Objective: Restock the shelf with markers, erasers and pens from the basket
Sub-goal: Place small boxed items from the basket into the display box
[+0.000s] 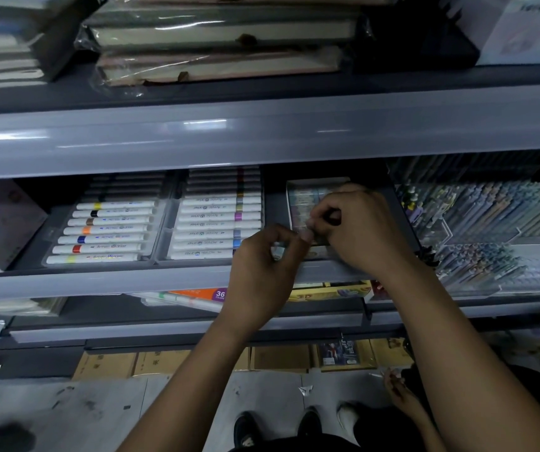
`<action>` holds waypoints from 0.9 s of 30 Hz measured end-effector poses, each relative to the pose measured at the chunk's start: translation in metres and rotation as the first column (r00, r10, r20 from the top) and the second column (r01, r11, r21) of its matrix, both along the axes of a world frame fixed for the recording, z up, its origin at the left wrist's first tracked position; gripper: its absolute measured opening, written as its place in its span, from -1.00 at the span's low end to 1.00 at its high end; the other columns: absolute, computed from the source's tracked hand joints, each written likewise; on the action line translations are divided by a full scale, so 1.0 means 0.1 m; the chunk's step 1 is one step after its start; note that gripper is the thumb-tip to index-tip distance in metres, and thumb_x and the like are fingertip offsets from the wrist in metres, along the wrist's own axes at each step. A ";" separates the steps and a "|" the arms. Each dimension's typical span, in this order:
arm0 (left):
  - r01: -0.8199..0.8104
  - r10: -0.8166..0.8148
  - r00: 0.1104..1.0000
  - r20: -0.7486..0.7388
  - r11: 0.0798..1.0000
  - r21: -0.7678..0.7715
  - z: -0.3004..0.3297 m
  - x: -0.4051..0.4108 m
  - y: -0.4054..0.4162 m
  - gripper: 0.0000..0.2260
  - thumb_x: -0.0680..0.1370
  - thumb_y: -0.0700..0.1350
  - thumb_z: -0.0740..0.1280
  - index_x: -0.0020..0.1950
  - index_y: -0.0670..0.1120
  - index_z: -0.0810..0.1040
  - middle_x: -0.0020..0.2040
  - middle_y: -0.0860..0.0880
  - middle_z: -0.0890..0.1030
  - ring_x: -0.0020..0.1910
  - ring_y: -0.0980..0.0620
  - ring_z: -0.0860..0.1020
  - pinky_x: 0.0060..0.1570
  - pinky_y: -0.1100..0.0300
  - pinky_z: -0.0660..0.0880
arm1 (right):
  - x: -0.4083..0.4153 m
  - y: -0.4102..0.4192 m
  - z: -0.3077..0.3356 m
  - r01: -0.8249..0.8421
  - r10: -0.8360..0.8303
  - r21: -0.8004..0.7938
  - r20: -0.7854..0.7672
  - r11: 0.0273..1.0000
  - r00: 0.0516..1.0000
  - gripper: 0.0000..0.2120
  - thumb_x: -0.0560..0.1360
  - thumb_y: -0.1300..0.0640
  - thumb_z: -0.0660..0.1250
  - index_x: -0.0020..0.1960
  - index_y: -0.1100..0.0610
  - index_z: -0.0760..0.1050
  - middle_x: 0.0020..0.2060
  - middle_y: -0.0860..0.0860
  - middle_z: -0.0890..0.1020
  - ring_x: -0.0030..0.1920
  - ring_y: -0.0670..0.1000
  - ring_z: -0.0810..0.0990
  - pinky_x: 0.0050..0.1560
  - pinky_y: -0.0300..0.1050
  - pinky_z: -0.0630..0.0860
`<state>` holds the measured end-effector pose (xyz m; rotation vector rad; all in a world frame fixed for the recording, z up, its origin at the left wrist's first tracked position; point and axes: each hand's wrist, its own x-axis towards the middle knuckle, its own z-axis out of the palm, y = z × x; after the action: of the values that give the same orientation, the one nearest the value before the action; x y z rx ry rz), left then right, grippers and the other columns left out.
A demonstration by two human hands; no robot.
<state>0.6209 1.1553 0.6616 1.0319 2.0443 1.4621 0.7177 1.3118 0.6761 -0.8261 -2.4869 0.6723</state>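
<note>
While both hands (311, 236) pinch erasers (304, 203) (boxed).

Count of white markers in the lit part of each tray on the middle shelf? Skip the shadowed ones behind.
Left tray markers: 7
Right tray markers: 7
Total: 14

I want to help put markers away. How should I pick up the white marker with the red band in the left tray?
Pinch the red-banded marker around the middle of its barrel, coming from above. It lies flat on its side in the left tray, packed between neighbours, so only its top is free; lift straight up.
</note>
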 end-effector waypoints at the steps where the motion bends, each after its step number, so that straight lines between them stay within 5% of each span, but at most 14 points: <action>1: -0.014 0.016 0.989 0.145 1.000 -0.010 0.02 0.01 0.00 -0.72 0.67 0.10 0.34 -0.11 -0.06 0.62 -0.36 0.13 0.56 -0.36 0.14 0.51 -0.34 0.18 0.40 | 0.01 -0.01 0.00 0.003 -0.003 0.002 -0.015 1.000 1.000 -0.95 0.49 0.12 0.56 -0.09 0.01 0.71 -0.07 -0.05 0.61 -0.16 -0.15 0.58 -0.14 -0.42 0.45; 4: -0.024 0.005 0.766 0.643 1.000 0.020 0.13 -0.01 -0.01 -0.71 0.62 0.06 0.27 -0.03 -0.13 0.63 -0.35 -0.04 0.50 -0.42 0.02 0.45 -0.50 0.23 0.31 | 0.06 -0.07 0.01 0.001 0.000 0.013 -0.090 1.000 0.996 -0.96 0.51 0.17 0.53 -0.06 0.04 0.72 -0.08 -0.04 0.62 -0.15 -0.13 0.59 -0.10 -0.48 0.44; 7: 0.009 -0.125 0.590 0.798 0.989 0.149 0.19 -0.05 -0.05 -0.68 0.62 -0.13 0.09 0.12 -0.19 0.61 -0.21 -0.11 0.52 -0.34 -0.03 0.51 -0.44 0.20 0.41 | 0.12 -0.13 0.03 0.003 -0.002 0.003 -0.170 1.000 0.985 -0.96 0.53 0.20 0.50 -0.04 0.11 0.73 -0.08 -0.03 0.64 -0.13 -0.12 0.60 -0.08 -0.45 0.45; 13: -0.016 -0.113 0.638 0.762 0.987 0.160 0.21 -0.04 -0.05 -0.75 0.71 -0.28 0.15 0.20 -0.21 0.62 -0.03 -0.20 0.68 -0.18 -0.07 0.69 -0.22 0.11 0.65 | 0.20 -0.27 0.08 -0.071 0.054 -0.064 -0.241 0.995 0.969 -0.94 0.57 0.17 0.44 -0.04 0.11 0.70 -0.13 -0.04 0.63 -0.12 -0.09 0.61 -0.08 -0.10 0.55; 18: -0.035 -0.169 0.641 0.749 0.968 0.248 0.16 -0.01 -0.06 -0.85 0.70 -0.27 0.26 0.20 -0.24 0.60 0.10 -0.23 0.73 0.09 -0.17 0.73 -0.03 0.02 0.69 | 0.26 -0.36 0.09 -0.166 0.127 -0.141 -0.254 0.976 0.959 -0.89 0.57 0.04 0.44 0.04 0.06 0.68 -0.10 -0.11 0.62 -0.08 -0.09 0.62 -0.06 -0.06 0.58; 23: -0.110 -0.119 0.691 0.713 0.958 0.266 0.11 0.00 -0.02 -0.89 0.59 -0.20 0.41 -0.03 -0.04 0.73 -0.02 -0.19 0.68 -0.01 -0.14 0.68 0.00 -0.01 0.70 | 0.29 -0.41 0.09 -0.216 0.183 -0.142 -0.216 0.966 0.959 -0.70 0.44 0.00 0.58 0.14 0.04 0.67 -0.07 -0.13 0.57 -0.12 -0.08 0.60 -0.10 -0.12 0.58; 27: -0.118 -0.176 0.670 0.721 0.934 0.337 0.08 0.00 -0.03 -0.84 0.53 -0.12 0.41 0.06 -0.16 0.64 0.01 -0.24 0.72 0.02 -0.20 0.73 0.03 0.00 0.69 | 0.32 -0.38 0.09 -0.179 0.157 -0.085 -0.223 0.980 0.962 -0.81 0.55 0.10 0.49 0.16 0.04 0.68 -0.06 -0.09 0.60 -0.07 -0.09 0.60 -0.05 -0.05 0.58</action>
<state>0.6211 1.1524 0.6697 0.4226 1.1791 1.8766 0.7494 1.2736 0.6850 -0.5477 -2.3574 0.9070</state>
